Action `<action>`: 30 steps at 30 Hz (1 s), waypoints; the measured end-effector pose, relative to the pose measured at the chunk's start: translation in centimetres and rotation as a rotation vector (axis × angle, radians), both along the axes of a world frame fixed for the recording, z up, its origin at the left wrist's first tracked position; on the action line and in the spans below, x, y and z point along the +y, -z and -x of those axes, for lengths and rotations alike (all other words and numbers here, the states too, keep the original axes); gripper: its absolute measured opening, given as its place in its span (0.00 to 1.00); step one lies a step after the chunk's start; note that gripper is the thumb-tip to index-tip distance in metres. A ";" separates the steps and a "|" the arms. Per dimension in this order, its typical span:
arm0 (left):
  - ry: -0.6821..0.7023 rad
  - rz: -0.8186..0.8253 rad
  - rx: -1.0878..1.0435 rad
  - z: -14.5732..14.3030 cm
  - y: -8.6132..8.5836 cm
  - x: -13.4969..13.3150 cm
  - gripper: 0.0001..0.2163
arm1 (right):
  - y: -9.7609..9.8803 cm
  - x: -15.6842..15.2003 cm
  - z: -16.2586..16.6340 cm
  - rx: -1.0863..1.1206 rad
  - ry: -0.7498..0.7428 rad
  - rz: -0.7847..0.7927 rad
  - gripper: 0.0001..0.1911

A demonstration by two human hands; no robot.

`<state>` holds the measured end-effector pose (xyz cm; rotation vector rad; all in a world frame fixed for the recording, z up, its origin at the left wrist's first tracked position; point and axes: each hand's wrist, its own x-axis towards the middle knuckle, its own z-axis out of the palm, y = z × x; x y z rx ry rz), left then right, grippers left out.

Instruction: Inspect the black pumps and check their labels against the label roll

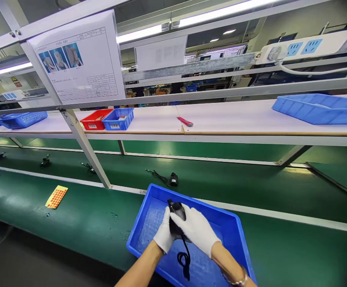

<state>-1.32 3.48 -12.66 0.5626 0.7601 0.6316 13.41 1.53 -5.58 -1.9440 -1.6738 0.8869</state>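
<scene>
Both my hands wear white gloves and meet over a blue plastic bin (239, 243) that shows some wetness on its floor. Between them is a black corded device (176, 223), perhaps a small pump, whose exact kind I cannot make out. My left hand (164, 235) grips its left side, while my right hand (195, 227) wraps over its top and right side. From its lower end a black cable (185, 259) hangs in a bundled loop over the bin. The gloves cover much of the device.
Beyond the bin, a similar black corded device (173, 179) lies on a green belt (236, 179), with others farther left. An orange sticker sheet (56, 197) lies on the green worktop. The shelf above holds a red tray (94, 119), blue trays (118, 119) and a red-handled cutter (185, 121).
</scene>
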 end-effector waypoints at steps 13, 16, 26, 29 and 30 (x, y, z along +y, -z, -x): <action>0.316 0.034 -0.385 0.1 -11.0 -2.8 0.52 | -7.7 -8.0 -3.6 0.185 0.055 -0.396 0.25; 0.209 -0.109 -0.247 0.4 -12.2 -3.8 0.54 | -7.9 -9.0 -3.0 0.181 0.026 -0.417 0.25; -0.159 -1.195 0.374 3.0 -13.4 -7.2 0.49 | -5.7 -8.5 0.5 0.446 -0.065 -0.403 0.36; -0.116 -1.230 0.418 4.0 -13.7 -7.5 0.58 | -6.3 -8.1 0.8 0.421 -0.071 -0.442 0.32; -0.136 -1.226 0.452 4.6 -13.6 -7.7 0.58 | -6.5 -8.0 0.9 0.385 -0.065 -0.468 0.32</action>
